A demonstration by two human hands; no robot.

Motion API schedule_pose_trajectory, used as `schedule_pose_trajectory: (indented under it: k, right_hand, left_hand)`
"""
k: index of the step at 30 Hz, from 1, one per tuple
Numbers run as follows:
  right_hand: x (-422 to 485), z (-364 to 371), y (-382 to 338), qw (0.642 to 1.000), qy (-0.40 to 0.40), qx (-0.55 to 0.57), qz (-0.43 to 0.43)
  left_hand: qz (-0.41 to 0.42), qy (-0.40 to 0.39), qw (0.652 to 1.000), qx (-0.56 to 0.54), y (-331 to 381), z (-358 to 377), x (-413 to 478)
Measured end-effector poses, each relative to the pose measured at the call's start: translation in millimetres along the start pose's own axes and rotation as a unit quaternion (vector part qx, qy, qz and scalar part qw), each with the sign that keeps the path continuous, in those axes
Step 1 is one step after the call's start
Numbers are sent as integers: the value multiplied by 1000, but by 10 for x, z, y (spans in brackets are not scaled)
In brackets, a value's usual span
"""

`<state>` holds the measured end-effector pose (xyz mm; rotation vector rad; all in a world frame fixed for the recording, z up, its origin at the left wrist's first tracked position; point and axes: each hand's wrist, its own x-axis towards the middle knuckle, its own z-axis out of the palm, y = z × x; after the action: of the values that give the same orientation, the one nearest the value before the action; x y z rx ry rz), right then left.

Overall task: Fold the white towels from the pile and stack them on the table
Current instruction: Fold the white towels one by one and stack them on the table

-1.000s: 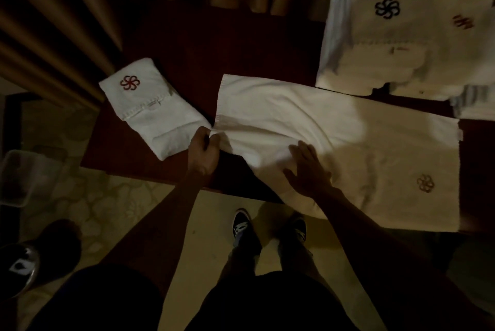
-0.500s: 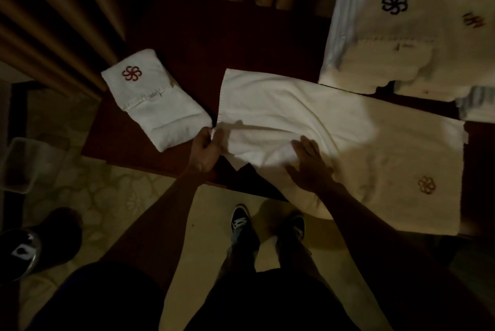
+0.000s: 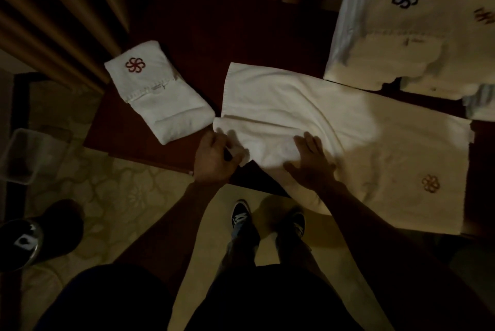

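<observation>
A large white towel (image 3: 361, 132) with a tan flower emblem lies spread across the dark table (image 3: 241, 36), its near edge hanging over the front. My left hand (image 3: 214, 159) pinches the towel's near-left corner, which is lifted and turned inward. My right hand (image 3: 310, 162) lies flat on the cloth just to the right, fingers spread. A folded white towel (image 3: 158, 92) with a red emblem lies at the left of the table. A pile of white towels (image 3: 401, 25) sits at the back right.
Brown curtains (image 3: 67, 9) hang behind and left of the table. A clear plastic bin (image 3: 21, 156) stands on the patterned floor at left, with a dark round object (image 3: 24, 242) below it. My shoes (image 3: 267, 221) stand close to the table's front edge.
My left hand has carried the towel's near-left corner up and inward, making a fold along the left side. My right hand stays pressed on the cloth.
</observation>
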<state>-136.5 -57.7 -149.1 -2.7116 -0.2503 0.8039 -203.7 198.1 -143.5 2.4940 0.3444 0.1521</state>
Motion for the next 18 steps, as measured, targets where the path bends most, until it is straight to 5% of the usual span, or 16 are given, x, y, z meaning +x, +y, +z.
schedule_pose_trajectory:
  k: [3,7,12,18]
  right_hand:
    - [-39,55,-36,999,37,-17,2]
    - [-162,147,-100,994,101,-33,-2]
    - [-154,169,-60,999,46,-15,22]
    - [-18,76,70,999,24,-3,25]
  left_hand:
    - [70,-80,994,33,25,75,-25]
    - [36,-164,985,50,-7,136,-61]
    - [23,-164,977,135,-10,103,-72]
    - [-43,-216,969,113,-132,-143,12]
